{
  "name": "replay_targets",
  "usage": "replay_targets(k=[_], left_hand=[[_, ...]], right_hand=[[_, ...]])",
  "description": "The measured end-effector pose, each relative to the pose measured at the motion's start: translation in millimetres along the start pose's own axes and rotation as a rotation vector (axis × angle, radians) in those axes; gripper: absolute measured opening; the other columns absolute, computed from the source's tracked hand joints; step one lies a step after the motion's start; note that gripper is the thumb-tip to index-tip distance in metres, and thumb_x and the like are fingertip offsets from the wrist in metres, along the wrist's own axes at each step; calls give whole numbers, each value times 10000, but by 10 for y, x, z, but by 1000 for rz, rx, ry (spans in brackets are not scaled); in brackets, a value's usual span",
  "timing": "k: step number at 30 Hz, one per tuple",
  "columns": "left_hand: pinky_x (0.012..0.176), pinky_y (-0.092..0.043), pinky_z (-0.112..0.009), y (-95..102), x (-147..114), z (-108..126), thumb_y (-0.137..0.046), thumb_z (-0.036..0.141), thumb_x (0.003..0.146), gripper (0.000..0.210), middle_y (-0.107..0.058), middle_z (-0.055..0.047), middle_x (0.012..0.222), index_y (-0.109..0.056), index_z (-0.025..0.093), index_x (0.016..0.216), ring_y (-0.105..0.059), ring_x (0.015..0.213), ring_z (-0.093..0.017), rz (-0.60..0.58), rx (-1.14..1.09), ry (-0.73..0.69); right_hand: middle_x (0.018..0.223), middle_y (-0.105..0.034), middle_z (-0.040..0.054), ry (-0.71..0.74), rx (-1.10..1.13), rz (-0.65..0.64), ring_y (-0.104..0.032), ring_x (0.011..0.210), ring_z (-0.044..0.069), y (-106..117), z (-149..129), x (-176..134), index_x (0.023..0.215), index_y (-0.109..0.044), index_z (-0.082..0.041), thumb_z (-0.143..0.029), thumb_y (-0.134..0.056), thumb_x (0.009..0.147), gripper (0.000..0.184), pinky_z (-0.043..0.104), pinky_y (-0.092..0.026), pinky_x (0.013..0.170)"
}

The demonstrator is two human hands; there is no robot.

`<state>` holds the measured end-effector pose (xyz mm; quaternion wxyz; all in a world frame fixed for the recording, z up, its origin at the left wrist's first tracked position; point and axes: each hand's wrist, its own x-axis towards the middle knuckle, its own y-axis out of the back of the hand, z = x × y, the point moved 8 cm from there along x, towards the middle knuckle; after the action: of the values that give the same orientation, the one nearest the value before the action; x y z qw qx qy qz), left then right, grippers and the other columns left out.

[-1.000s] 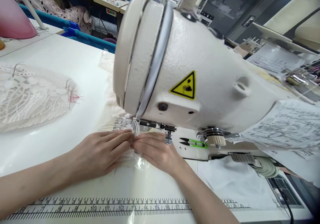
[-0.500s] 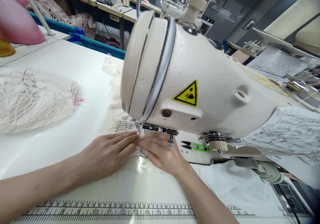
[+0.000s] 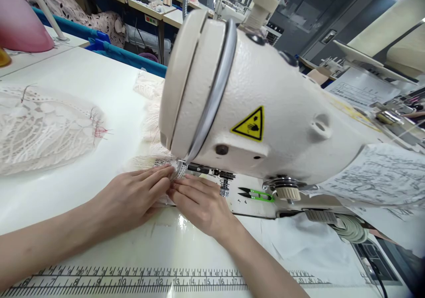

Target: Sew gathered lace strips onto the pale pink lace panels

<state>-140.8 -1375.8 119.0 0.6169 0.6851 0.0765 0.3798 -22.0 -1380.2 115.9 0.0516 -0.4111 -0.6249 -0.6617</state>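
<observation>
White lace fabric (image 3: 181,168) lies under the head of a sewing machine (image 3: 212,90), its edge by the presser area. My left hand (image 3: 133,196) is on the lace, fingers pressed together and bent over its left side; the thumb is hidden. From the right, my right hand (image 3: 199,203) closes on the same lace, with its fingertips touching those of the left. The needle is hidden behind the machine head. More of the pale, fringed lace (image 3: 151,125) trails back on the table, to the left of the head.
Another lace piece (image 3: 49,129) with loose red threads lies at left. Green thread snips (image 3: 255,195) rest on the machine bed. A printed ruler strip (image 3: 133,280) runs along the front edge. White cloth (image 3: 299,240) lies at right. A person in spotted clothing (image 3: 83,14) sits behind.
Both hands have shifted slightly left, the right one coming closer against the left. The lace edge between them has moved a little left and back. The view has turned slightly.
</observation>
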Motion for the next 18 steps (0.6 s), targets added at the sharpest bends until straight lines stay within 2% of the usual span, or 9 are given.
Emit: replay_targets(k=[3, 9, 13, 18], left_hand=[[963, -649, -390, -28, -3, -20, -463, 151, 961, 196, -771, -121, 1209, -632, 174, 1057, -752, 1134, -260, 9, 7, 26], [976, -637, -405, -97, -46, -51, -413, 159, 979, 221, -765, -126, 1199, -612, 184, 1073, -726, 1188, -266, 47, 17, 63], [986, -630, -407, -117, -47, -61, -383, 145, 988, 234, -754, -132, 1215, -599, 189, 1065, -715, 1208, -265, 34, 33, 69], [922, -643, -383, -97, -14, -43, -363, 100, 983, 257, -747, -152, 1234, -597, 161, 1071, -722, 1193, -268, 19, 106, 58]], right_hand=[[1083, -817, -20, -10, -6, 19, -758, 1077, 128, 3, 12, -3, 994, -759, -244, -51, -604, 1004, 248, 288, -598, 1070], [1035, -823, -22, -32, -45, 92, -766, 1037, 119, 31, 33, -10, 994, -741, -208, -57, -611, 1008, 200, 279, -601, 1055], [1046, -822, -29, -52, -62, 93, -757, 1070, 116, 24, 63, -20, 994, -736, -226, -54, -595, 1021, 224, 279, -597, 1059], [1074, -819, -7, -51, -28, 54, -739, 1126, 124, 4, 96, -19, 1013, -727, -210, -47, -563, 1038, 233, 267, -612, 1016]])
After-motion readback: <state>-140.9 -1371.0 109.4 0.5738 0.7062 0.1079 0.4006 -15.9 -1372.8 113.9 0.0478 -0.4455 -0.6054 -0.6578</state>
